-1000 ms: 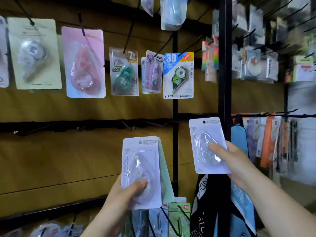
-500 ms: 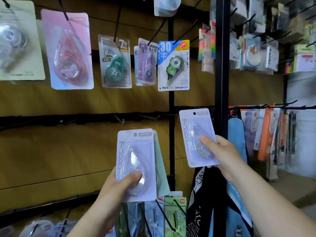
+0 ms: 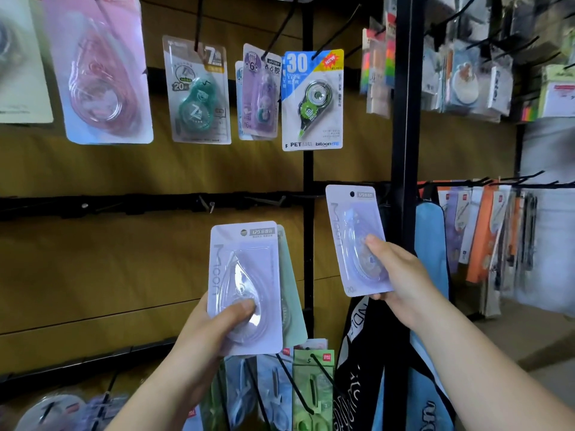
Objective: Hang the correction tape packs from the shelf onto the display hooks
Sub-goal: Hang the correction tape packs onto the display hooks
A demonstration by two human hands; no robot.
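Nothing in hand is hung yet: the right hand (image 3: 401, 284) has its grip pinched on one lavender pack (image 3: 354, 231) near the bare hooks (image 3: 280, 201), and the left hand (image 3: 202, 334) grips a small stack (image 3: 245, 275).

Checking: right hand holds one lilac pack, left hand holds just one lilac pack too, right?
Not quite. The left hand grips a front lilac pack with a green pack behind it, as the head view shows. The right hand does hold one lilac pack.

Left hand (image 3: 202, 334), right hand (image 3: 404, 281) raised, both gripping
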